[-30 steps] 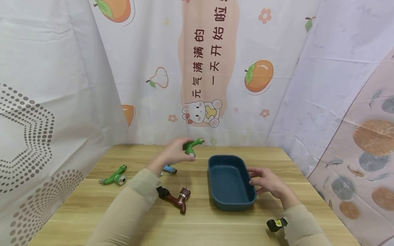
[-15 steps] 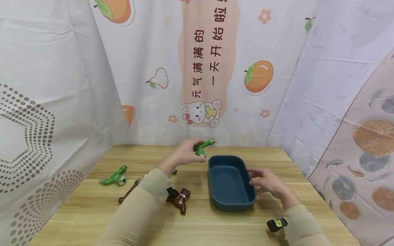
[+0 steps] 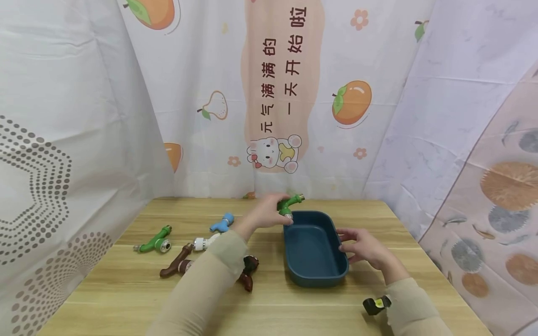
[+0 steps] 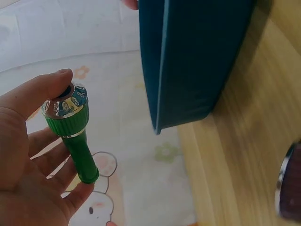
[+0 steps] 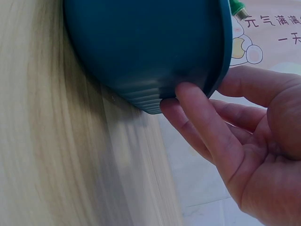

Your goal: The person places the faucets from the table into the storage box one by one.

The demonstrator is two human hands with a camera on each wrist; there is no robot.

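My left hand (image 3: 269, 213) grips a green tap (image 3: 290, 202) in the air, above the far left corner of a dark blue plastic bin (image 3: 317, 282). In the left wrist view, the thumb lies over the tap's chrome end (image 4: 66, 104) while the fingers curl behind the green body. My right hand (image 3: 365, 248) holds the bin's right side, with the thumb at the rim and the fingers (image 5: 200, 110) against the outer wall. The bin stands on the wooden table, and no tap shows inside it.
Left of the bin lie another green tap (image 3: 154, 243), a brown tap (image 3: 174, 265), a white tap (image 3: 201, 243), a blue tap (image 3: 222, 223) and a dark red tap (image 3: 247, 281), partly behind my left sleeve. A black item with a yellow label (image 3: 375, 305) lies by my right sleeve.
My left hand has carried the green tap rightward to the bin's far left corner, uncovering the blue, white and brown taps. My right hand has stayed at the bin.
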